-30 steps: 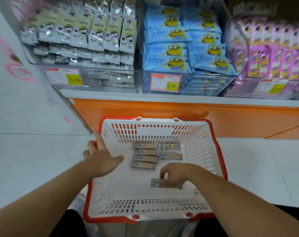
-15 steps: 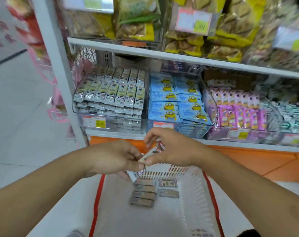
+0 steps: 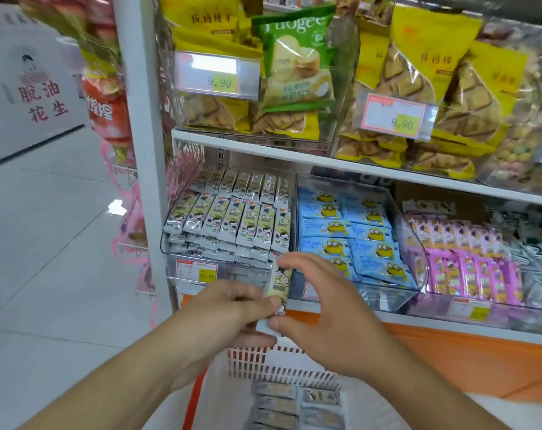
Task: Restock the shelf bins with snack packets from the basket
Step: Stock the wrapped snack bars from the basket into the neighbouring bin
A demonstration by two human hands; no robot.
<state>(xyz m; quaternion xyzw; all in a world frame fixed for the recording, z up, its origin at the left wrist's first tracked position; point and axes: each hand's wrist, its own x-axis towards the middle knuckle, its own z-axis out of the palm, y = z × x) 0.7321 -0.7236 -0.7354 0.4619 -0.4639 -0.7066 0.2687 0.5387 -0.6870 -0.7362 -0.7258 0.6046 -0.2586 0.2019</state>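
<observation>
Both hands are wrapped round one snack packet [image 3: 279,285]: the left hand [image 3: 223,311] pinches its lower end, the right hand [image 3: 322,308] is curled over top and bottom, so it's held upright just above the basket [image 3: 263,364]. More packets [image 3: 297,405] can be seen lying in there, so restocking looks only partway done. Just beyond, the matching grey-and-cream packets are stacked in the clear bin [image 3: 229,225], left of the blue packets [image 3: 350,231]. Next, the packet probably needs to be lifted and laid flat onto the front row, lined up with the others.
</observation>
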